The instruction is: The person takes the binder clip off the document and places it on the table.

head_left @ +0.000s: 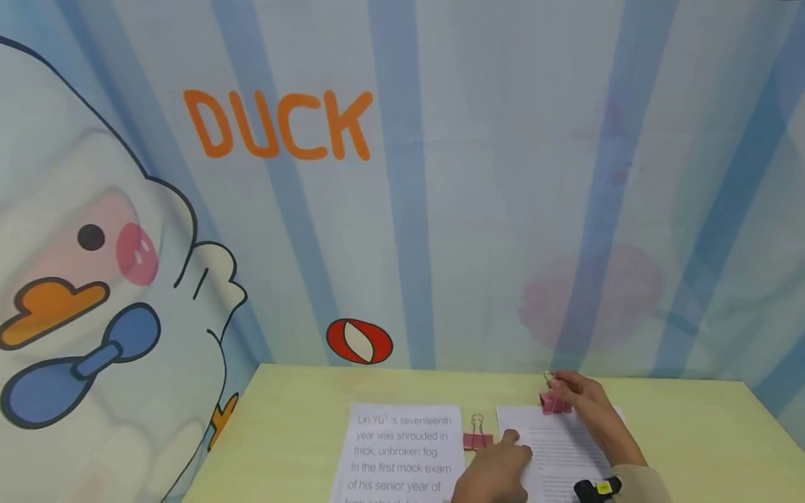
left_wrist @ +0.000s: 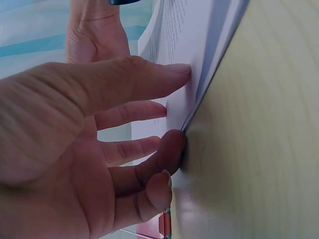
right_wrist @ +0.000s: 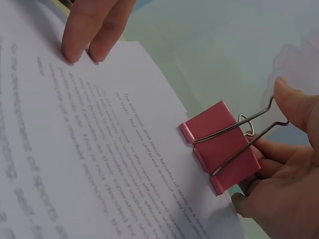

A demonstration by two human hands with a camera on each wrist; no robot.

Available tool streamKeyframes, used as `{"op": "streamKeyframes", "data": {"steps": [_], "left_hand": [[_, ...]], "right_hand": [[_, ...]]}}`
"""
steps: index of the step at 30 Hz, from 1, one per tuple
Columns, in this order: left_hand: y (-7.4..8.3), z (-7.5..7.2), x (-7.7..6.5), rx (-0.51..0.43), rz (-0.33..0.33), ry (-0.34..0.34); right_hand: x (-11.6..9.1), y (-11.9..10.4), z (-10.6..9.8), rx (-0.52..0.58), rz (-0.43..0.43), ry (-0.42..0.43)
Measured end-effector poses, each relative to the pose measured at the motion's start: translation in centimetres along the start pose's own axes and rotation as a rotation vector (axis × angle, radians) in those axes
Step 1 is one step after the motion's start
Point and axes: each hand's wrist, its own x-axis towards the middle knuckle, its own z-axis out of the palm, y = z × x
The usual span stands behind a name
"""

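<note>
Thumb and fingers of the right hand (head_left: 594, 412) pinch the wire handles of a pink metal binder clip (right_wrist: 219, 149) at its nine o'clock. From the right wrist, the clip's lip shows over the top edge of a white small-print paper stack (head_left: 553, 454); the head view is too distant to settle that. At the right hand's eight o'clock, the left hand (head_left: 493, 471) is loosely spread, straight thumb touching the page; only the left wrist view shows its lower fingers bent at the stack's side edge. At its eleven o'clock a second pink metal clip (head_left: 468, 441) nearly fills the strip before a white large-print page (head_left: 409, 461) at nine. Room widens over the pale yellow table (head_left: 711, 433) toward the right hand's three o'clock; the far edge runs close at twelve. Clips number two, printed paper sets two, dark wristband (head_left: 586, 491) one.
</note>
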Motion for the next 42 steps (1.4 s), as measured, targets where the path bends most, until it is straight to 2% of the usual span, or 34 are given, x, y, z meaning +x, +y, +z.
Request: {"op": "streamKeyframes", "data": {"steps": [10,14,23,27,30,34,42], "left_hand": [[0.8,-0.1,0.3,0.083,0.043,0.056],[1.1,-0.2,0.2,0.087,0.036,0.058],[1.3,0.1,0.3,0.121,0.066,0.079],[1.1,0.5,0.3,0.106,0.049,0.059],[1.0,0.6,0.2,0.084,0.034,0.045],[0.6,0.7,-0.1,0.049,0.037,0.055],[-0.4,0.4,-0.3,0.002,0.051,0.100]], "right_hand": [[-0.1,0.6,-1.3,0.043,-0.015,0.047],[-0.1,0.5,-1.5,0.055,0.003,0.065],[-0.5,0.1,-1.6,0.063,0.009,0.122],[-0.7,0.4,-1.9,0.081,0.011,0.142],[-1.0,0.5,-2.2,0.082,0.068,0.141],[-1.4,0.2,-2.5,0.085,0.099,0.140],[-1.5,-0.4,-2.3,0.052,0.073,0.152]]}}
